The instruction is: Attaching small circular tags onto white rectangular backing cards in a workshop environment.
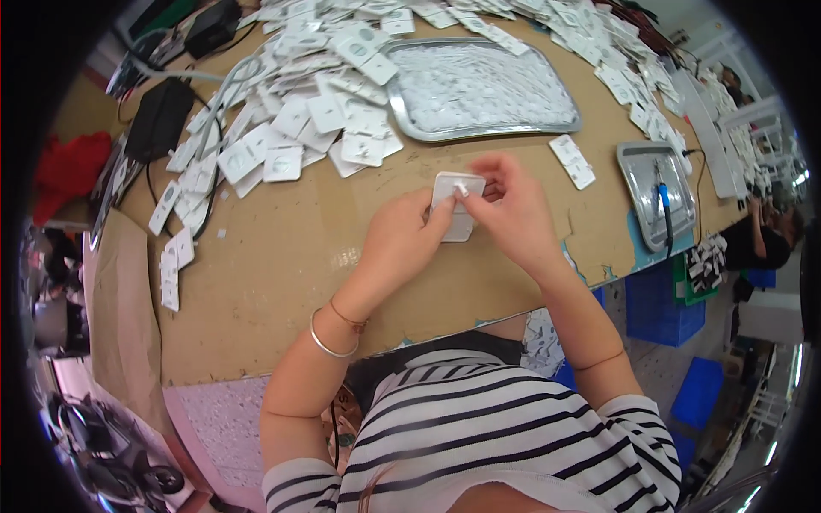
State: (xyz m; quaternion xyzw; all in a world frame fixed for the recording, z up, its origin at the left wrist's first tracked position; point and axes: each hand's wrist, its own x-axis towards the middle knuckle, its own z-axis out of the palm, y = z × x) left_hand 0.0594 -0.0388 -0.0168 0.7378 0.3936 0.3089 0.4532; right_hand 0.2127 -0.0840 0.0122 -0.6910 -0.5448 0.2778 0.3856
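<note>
Nearest the viewer, a black-and-white striped top (513, 436), with two bare forearms rising from it, a silver bangle (329, 342) and a thin cord on the left wrist. Above these, over the cardboard-covered bench (282, 265): left hand (402, 239) and right hand (509, 209) meeting on a small white square plate (457, 195), held just above the bench surface at mid-table. Left fingers curled under and around the plate's near edge, thumb on top; right thumb and forefinger pinched closed at the plate's upper face on what may be a tiny white part, too small to tell. Judged as one piece in mid-assembly, neither set down nor released. To the right of the hands, two similar white plates (573, 161) lying apart on the cardboard, and a small metal tray (637, 184) holding a blue-handled tool (664, 201), untouched. Farther out, a large metal tray (402, 107) filled with very small white parts. To the left and beyond, a sprawling heap of white plates (299, 111), continuing along the far rim of the bench (599, 51); finished or unfinished not discernible. Judged overall: a large stock on the bench, one unit in hand, share completed not determinable. At far left, black boxes with cables (158, 120).
</note>
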